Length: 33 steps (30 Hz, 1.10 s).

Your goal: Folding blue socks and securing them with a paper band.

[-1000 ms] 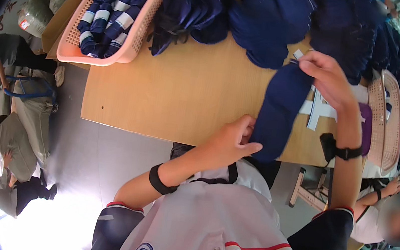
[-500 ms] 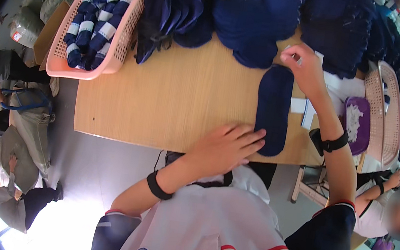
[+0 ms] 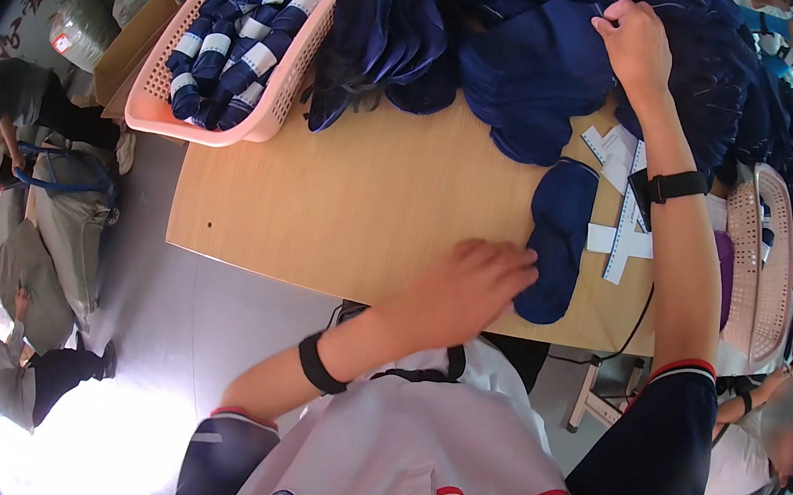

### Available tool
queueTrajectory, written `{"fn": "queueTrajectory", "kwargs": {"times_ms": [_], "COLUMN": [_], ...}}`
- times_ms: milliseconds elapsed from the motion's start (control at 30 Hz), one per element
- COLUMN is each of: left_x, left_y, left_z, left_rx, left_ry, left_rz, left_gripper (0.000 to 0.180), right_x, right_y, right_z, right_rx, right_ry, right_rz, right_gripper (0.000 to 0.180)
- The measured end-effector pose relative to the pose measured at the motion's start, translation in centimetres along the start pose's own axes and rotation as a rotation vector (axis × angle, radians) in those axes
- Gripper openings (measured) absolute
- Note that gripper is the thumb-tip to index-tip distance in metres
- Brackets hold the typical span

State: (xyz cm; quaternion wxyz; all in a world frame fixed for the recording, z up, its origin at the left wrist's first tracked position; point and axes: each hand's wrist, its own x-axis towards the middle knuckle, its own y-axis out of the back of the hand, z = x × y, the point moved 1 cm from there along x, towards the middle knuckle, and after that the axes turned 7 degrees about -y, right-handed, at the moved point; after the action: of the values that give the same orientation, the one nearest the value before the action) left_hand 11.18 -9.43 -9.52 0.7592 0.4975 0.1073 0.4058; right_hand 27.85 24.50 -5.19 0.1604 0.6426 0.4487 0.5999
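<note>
A flat navy sock lies lengthwise on the table, its near end close to the front edge. My left hand is at the sock's left side near that end, fingers loosely bent and apart, slightly blurred. Farther off, my right hand pinches the right edge of the top sock of a navy sock stack; the thumb and fingertips are together there. White paper bands with blue markings lie loosely crossed to the right of the single sock.
A pink basket of rolled, banded navy socks stands at the back left. More navy sock piles line the far side. On the right are another pink basket and a partly hidden purple tray. Other people are at both sides.
My right hand has moved away from me, from the single sock's far end to the sock stack. My left hand has lifted and curled a little. The view has shifted slightly.
</note>
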Motion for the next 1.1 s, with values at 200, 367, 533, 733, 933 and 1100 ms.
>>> {"fn": "queueTrajectory", "kwargs": {"times_ms": [200,367,533,733,933,1100], "left_x": [5.3,10.3,10.2,8.2,5.5,1.3], "left_y": [0.8,0.5,3.5,10.4,5.3,-2.0], "left_z": [-7.6,-12.8,-14.2,-4.2,2.7,0.7], "left_rx": [-0.051,-0.021,-0.134,-0.642,-1.136,-0.048], "left_ry": [0.087,0.156,0.289,0.058,0.156,0.016], "left_rz": [-0.002,-0.045,-0.02,0.774,0.248,-0.198], "left_gripper": [0.053,0.056,0.042,0.043,0.079,0.067], "right_x": [1.6,1.5,-1.4,-5.4,-7.4,-9.4], "right_y": [-0.4,2.1,15.0,21.1,20.6,11.4], "right_z": [0.7,1.1,-6.8,-8.3,-6.2,0.6], "right_rx": [0.056,0.369,0.669,1.079,1.069,0.847], "right_ry": [-0.136,-0.233,0.076,0.248,0.0,-0.002], "right_rz": [-0.357,-0.446,-0.424,-0.325,-0.517,-1.017], "right_gripper": [0.027,0.038,0.012,0.012,0.023,0.03]}}
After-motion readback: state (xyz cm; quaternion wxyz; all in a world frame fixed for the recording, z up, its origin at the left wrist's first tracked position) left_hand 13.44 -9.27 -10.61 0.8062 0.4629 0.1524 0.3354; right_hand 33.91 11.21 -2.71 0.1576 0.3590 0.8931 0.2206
